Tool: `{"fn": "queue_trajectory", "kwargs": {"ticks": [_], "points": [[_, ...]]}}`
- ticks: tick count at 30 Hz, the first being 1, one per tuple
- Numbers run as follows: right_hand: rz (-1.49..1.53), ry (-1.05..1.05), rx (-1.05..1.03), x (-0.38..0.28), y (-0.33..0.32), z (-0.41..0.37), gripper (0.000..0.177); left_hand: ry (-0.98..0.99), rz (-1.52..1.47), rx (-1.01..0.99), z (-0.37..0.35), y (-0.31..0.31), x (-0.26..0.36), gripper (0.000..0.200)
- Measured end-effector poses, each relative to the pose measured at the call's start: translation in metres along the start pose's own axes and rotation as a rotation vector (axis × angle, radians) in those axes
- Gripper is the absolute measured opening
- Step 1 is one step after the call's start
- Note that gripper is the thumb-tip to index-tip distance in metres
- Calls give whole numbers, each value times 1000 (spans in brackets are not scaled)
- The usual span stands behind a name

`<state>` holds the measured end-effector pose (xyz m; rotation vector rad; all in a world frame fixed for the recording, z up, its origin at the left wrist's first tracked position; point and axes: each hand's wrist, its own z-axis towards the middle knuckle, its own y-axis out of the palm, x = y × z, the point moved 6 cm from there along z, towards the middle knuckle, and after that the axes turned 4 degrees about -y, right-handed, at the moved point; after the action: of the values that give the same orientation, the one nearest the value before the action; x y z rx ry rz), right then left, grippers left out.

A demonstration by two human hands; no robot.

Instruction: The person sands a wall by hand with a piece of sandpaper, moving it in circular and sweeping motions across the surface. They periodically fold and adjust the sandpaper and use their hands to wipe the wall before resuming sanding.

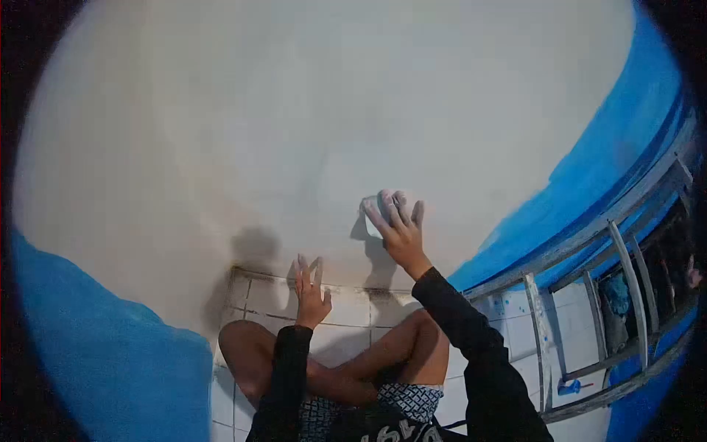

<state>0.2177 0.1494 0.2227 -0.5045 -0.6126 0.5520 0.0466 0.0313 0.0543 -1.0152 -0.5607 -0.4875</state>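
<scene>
My right hand [401, 234] presses a small pale piece of sandpaper [374, 225] against the white wall [331, 132], fingers spread over it and dusted white. Most of the sheet is hidden under the fingers. Lower and to the left, my left hand [311, 295] has its fingers stretched upward, empty, close to the bottom of the wall where it meets the tiles. Both hands cast shadows on the wall.
I sit cross-legged on a white tiled floor [346, 313]. A wooden ladder [530, 324] lies along the right side, with a small blue object [569, 387] by its rungs. Blue-painted areas flank the white wall at left [110, 346] and right [589, 155].
</scene>
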Motion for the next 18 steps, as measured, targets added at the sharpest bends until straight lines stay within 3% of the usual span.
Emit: {"fn": "queue_trajectory", "kwargs": {"ticks": [4,6,7,8,10,12,14,15,16,18], "points": [[27,88,70,16,-13,7,52,29,13,-15,2,-11,-2,88],[185,308,348,21,-30,7,53,6,14,-11,3,-13,0,88],[147,131,27,2,5,-16,55,-1,22,-8,2,-14,2,88],[141,139,28,5,6,-20,55,7,22,-14,1,-12,-1,88],[-188,-213,-15,1,7,-33,57,20,35,10,1,-9,-6,92],[-254,-179,-12,22,0,-42,59,17,24,-9,4,-9,-10,92],[69,254,185,56,-23,-51,73,3,10,-32,2,-7,-10,93],[92,352,215,56,-28,-51,70,3,3,-24,2,-6,-8,91],[89,355,211,49,-20,-55,70,6,0,-14,2,-5,-7,89],[129,155,-27,20,5,-58,69,6,-21,-10,2,-5,-3,90]]}}
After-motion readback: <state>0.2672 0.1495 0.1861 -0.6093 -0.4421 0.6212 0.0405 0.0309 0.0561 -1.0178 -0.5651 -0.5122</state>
